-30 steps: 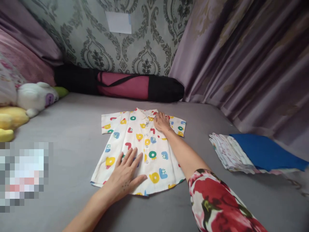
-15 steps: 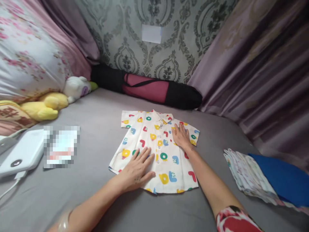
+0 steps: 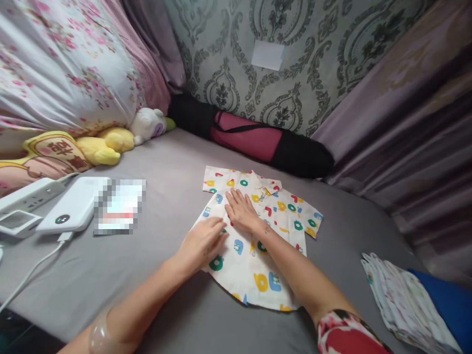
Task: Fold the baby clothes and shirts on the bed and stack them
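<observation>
Cotton-looking white shirt (image 3: 258, 236) with coloured letter print lies flat on grey bed (image 3: 165, 162), collar toward wall. Left hand (image 3: 201, 243) grips nothing: fingers together, flat on shirt's left side near sleeve. Right hand (image 3: 241, 211) likewise flat, fingers slightly spread, pressing chest area just beside left hand. Fabric judged light, soft, limp, crease-prone; best taken by sleeve edge or side seam. Folded cloth stack (image 3: 401, 300) well apart at right; power bank (image 3: 73, 209) and plush toys (image 3: 110, 142) at left.

Noted on left wrist: translucent pale bangle (image 3: 96, 336). On right arm: red floral sleeve (image 3: 348, 334), green and white accents.
</observation>
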Action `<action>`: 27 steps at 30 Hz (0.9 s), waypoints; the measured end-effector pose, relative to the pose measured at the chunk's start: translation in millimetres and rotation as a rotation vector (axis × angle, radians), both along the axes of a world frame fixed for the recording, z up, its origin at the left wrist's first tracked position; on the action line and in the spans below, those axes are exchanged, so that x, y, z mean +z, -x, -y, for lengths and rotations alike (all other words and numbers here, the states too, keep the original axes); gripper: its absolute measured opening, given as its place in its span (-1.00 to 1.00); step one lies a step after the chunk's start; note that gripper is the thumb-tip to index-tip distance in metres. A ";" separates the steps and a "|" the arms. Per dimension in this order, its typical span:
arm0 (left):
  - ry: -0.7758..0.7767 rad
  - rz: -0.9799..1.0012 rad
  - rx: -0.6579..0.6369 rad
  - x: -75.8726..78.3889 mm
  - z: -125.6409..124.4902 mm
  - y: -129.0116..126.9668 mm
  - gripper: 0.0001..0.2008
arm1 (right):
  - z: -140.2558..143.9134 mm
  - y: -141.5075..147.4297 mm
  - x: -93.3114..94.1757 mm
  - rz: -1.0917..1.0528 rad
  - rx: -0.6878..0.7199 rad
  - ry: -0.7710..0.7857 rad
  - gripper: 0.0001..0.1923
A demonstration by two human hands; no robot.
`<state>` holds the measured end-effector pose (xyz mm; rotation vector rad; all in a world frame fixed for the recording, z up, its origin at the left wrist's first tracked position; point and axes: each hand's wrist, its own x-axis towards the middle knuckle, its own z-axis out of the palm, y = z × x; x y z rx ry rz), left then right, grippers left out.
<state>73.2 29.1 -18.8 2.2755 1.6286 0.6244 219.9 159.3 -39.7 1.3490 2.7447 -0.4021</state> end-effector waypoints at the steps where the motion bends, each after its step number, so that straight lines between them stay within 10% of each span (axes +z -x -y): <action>1: -0.003 -0.049 0.063 -5.8 -3.1 3.4 -0.61 | -8.4 4.2 1.2 0.005 -0.023 -0.007 -0.35; 6: 0.061 -0.292 0.232 -22.5 -8.2 5.3 -0.59 | -49.6 24.2 3.3 0.019 -0.156 -0.041 -0.36; 16: 0.078 -0.281 0.194 -5.1 -2.0 12.0 -0.71 | -106.0 44.9 0.8 -0.013 -0.359 -0.126 -0.38; 27: 0.346 -0.103 0.423 2.2 -10.6 46.5 -0.75 | -37.2 40.0 -26.7 -0.041 -0.225 -0.074 -0.28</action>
